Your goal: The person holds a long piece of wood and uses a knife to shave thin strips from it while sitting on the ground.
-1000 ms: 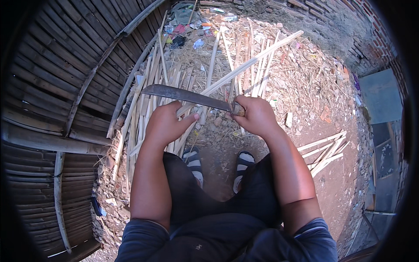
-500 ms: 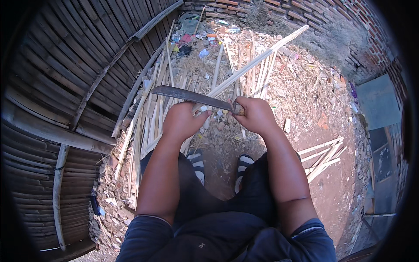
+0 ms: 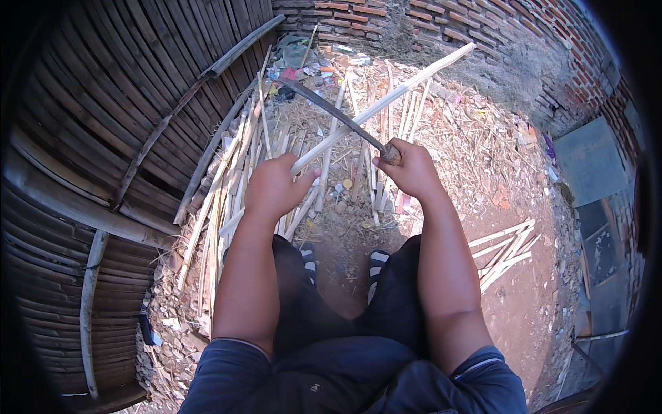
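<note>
My left hand (image 3: 271, 188) is wrapped around a long pale bamboo strip (image 3: 407, 85), its thumb pointing inward. The strip slants from below that hand up to the far right. In my right hand (image 3: 414, 169) is the wooden handle of a machete (image 3: 323, 104), gripped with closed fingers. Its dark blade points to the far left and crosses over the strip ahead of my hands. Whether the blade touches the strip, I cannot tell.
Many bamboo strips (image 3: 224, 183) lie along the left, beside a slatted bamboo wall (image 3: 138, 76). A smaller pile of strips (image 3: 507, 252) rests on the dirt at right. Litter and shavings cover the far ground before a brick wall (image 3: 358, 17).
The machete has swung from nearly level to a steeper slant, its tip moving farther away and right. My left hand and the bamboo strip have shifted slightly left.
</note>
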`<state>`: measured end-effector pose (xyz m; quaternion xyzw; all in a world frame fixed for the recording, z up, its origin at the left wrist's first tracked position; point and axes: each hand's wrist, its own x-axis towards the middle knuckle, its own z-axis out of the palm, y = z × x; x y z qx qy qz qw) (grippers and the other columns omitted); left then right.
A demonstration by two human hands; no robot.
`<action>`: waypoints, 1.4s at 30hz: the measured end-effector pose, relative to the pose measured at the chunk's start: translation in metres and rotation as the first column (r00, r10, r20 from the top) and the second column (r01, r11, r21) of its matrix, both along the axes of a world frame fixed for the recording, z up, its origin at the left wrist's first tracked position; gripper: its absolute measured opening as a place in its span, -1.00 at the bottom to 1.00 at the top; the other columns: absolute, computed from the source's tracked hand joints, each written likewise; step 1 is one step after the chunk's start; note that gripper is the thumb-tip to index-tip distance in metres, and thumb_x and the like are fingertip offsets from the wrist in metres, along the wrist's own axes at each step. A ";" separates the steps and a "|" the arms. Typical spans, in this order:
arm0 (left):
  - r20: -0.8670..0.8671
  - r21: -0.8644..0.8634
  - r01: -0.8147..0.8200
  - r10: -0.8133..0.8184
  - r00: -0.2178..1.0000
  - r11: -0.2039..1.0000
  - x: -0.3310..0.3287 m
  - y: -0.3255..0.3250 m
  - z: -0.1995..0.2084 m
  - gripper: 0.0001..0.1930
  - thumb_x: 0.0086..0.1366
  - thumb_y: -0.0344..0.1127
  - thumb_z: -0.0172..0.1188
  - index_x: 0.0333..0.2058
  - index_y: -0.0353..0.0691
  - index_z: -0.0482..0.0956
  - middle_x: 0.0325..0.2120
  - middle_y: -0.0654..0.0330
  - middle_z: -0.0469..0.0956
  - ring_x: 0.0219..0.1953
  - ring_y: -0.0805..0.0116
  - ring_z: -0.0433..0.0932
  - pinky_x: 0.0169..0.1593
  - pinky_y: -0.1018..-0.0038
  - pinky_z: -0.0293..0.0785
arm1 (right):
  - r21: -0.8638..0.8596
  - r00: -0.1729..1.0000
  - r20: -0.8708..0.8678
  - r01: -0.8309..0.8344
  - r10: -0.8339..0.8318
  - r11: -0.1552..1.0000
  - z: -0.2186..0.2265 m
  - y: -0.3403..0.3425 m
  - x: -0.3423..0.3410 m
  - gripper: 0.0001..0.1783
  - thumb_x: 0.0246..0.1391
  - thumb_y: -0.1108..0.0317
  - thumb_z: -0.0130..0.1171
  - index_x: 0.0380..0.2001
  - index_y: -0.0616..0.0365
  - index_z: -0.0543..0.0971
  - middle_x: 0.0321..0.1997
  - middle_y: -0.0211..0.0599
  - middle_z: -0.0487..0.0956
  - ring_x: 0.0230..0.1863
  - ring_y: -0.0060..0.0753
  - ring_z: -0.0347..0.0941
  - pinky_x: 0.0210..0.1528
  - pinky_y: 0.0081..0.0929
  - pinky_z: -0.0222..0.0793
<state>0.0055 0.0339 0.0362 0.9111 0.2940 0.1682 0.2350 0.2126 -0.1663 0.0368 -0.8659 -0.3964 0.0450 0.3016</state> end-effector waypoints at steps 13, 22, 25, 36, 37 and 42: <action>-0.004 0.089 -0.025 0.026 1.000 0.996 0.011 0.008 -0.025 -0.53 0.25 0.14 0.43 -0.38 -0.23 0.67 -0.59 -0.03 0.62 -0.44 -0.11 0.67 -0.31 0.04 0.57 | -0.046 1.000 0.018 0.012 -0.011 0.999 -0.015 -0.012 0.022 -0.65 0.07 0.09 0.51 -0.22 0.09 0.68 -0.47 0.01 0.66 -0.33 0.14 0.66 -0.25 -0.05 0.54; 0.060 0.071 -0.041 0.036 0.998 0.997 0.013 0.007 -0.026 -0.56 0.27 0.10 0.43 -0.44 -0.21 0.64 -0.59 -0.04 0.61 -0.46 -0.14 0.65 -0.35 0.02 0.54 | -0.056 0.965 0.226 -0.128 0.137 0.990 -0.025 -0.001 -0.004 -0.68 0.01 0.23 0.46 -0.17 0.06 0.65 -0.39 -0.04 0.67 -0.26 0.15 0.65 -0.18 -0.03 0.56; 0.060 0.077 -0.045 0.040 0.997 0.996 0.006 0.012 -0.026 -0.57 0.26 0.08 0.43 -0.45 -0.21 0.64 -0.59 -0.04 0.61 -0.46 -0.15 0.64 -0.35 0.02 0.53 | -0.063 0.994 0.072 0.083 -0.079 0.995 -0.021 -0.012 0.028 -0.63 0.11 0.09 0.47 -0.20 0.13 0.66 -0.41 0.04 0.67 -0.29 0.13 0.67 -0.21 -0.06 0.56; 0.213 0.117 0.009 -0.034 0.976 0.993 0.005 0.014 -0.040 -0.58 0.23 0.02 0.48 -0.42 -0.29 0.68 -0.64 -0.05 0.58 -0.54 -0.06 0.62 -0.40 0.13 0.50 | -0.094 0.979 0.129 -0.147 0.159 0.985 -0.025 -0.001 -0.003 -0.66 0.09 0.12 0.47 -0.24 0.10 0.63 -0.37 0.00 0.68 -0.26 0.19 0.64 -0.21 -0.01 0.53; 0.173 0.127 -0.008 -0.014 0.985 0.992 0.003 0.016 -0.037 -0.58 0.23 0.02 0.48 -0.42 -0.29 0.68 -0.63 -0.05 0.58 -0.54 -0.07 0.62 -0.39 0.13 0.51 | -0.066 0.986 0.103 -0.124 0.131 0.990 -0.025 -0.005 0.006 -0.67 0.09 0.12 0.48 -0.26 0.11 0.63 -0.39 -0.01 0.68 -0.28 0.18 0.64 -0.21 -0.02 0.53; 0.091 0.093 -0.050 0.041 0.995 0.994 0.003 0.014 -0.032 -0.57 0.26 0.07 0.44 -0.42 -0.24 0.67 -0.58 -0.05 0.61 -0.46 -0.13 0.64 -0.34 0.06 0.52 | -0.007 0.999 0.025 0.042 -0.042 0.999 -0.019 -0.015 0.027 -0.69 0.10 0.13 0.48 -0.25 0.11 0.68 -0.46 0.03 0.66 -0.37 0.17 0.63 -0.31 -0.08 0.50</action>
